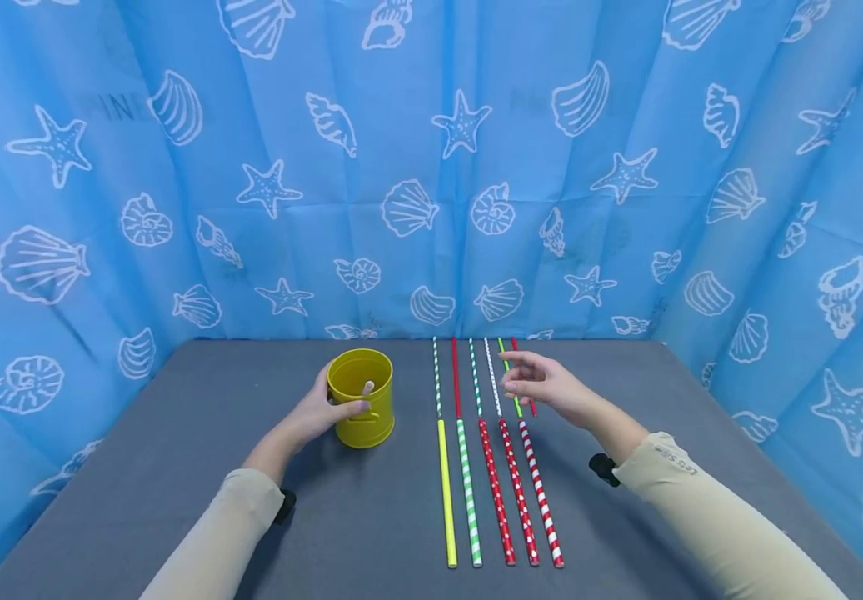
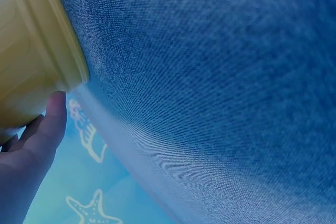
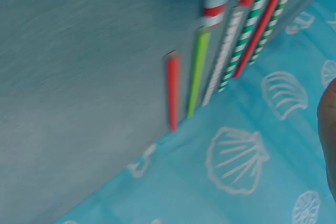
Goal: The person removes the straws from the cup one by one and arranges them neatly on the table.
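My left hand (image 1: pixel 315 413) grips a yellow bucket (image 1: pixel 368 431) from its left side, the thumb across the front. In the left wrist view, fingers press the side of the bucket (image 2: pixel 37 51). A small pale tip shows at the bucket's mouth; what it belongs to I cannot tell. My right hand (image 1: pixel 551 390), fingers loosely bent and holding nothing visible, hovers over the back row of paper straws. It partly covers a lime green straw (image 1: pixel 517 407) and a short-looking red straw (image 1: pixel 533 408). Left of it lies a white patterned straw (image 1: pixel 492 379).
Further back-row straws include a plain red straw (image 1: pixel 456 375) and green-striped ones. In front lie a yellow straw (image 1: pixel 446 492), a green-striped straw (image 1: pixel 470 492), red patterned straws (image 1: pixel 495 492) and a red-and-white striped straw (image 1: pixel 541 492). A blue curtain (image 1: pixel 461 250) borders the grey table (image 1: pixel 251 375).
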`<state>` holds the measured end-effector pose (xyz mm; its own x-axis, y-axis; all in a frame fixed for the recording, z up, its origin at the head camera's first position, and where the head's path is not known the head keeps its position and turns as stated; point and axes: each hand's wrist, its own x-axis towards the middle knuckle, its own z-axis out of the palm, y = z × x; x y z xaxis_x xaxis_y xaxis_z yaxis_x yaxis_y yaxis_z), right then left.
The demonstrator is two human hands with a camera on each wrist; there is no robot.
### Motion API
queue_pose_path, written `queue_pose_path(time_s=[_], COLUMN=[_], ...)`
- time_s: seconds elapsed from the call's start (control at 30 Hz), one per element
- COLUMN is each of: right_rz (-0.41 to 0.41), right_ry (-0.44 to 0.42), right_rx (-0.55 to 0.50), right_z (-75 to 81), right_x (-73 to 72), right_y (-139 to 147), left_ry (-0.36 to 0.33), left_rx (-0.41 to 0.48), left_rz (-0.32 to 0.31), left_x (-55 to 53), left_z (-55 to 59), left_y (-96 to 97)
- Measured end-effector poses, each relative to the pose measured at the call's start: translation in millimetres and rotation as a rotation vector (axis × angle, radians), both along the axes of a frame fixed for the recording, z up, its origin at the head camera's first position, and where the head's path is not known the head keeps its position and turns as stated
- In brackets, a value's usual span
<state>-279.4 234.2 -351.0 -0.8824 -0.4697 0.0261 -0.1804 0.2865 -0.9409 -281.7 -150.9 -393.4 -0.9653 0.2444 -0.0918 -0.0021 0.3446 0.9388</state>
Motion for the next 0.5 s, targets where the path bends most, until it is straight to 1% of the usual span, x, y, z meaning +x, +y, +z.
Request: queue_pose_path(time_s=[0.17,0.27,0.4,0.5], right_rz=[0.023,0.054,0.115,0.146], right_ry=[0.034,0.041,0.041,0.058], right_rx=[-0.071,-0.096,-0.141,-0.152], right_z=[5.7,8.7,11.7,13.2], right_x=[0.5,0.6,0.8,2.1], right_y=[-26.1,-43.4,-66.5,-83.3], left_ry=[0.001,-0.004,-0.008,-0.012], left_rx=[0.005,0.002,-0.001,-0.002], left_rz=[0.002,0.009,0.012,0.022], left_x=[0.0,0.2,0.1,0.2], left_z=[1.5,1.9,1.6,1.4], left_y=[-0.4,-0.6,-0.6,0.5])
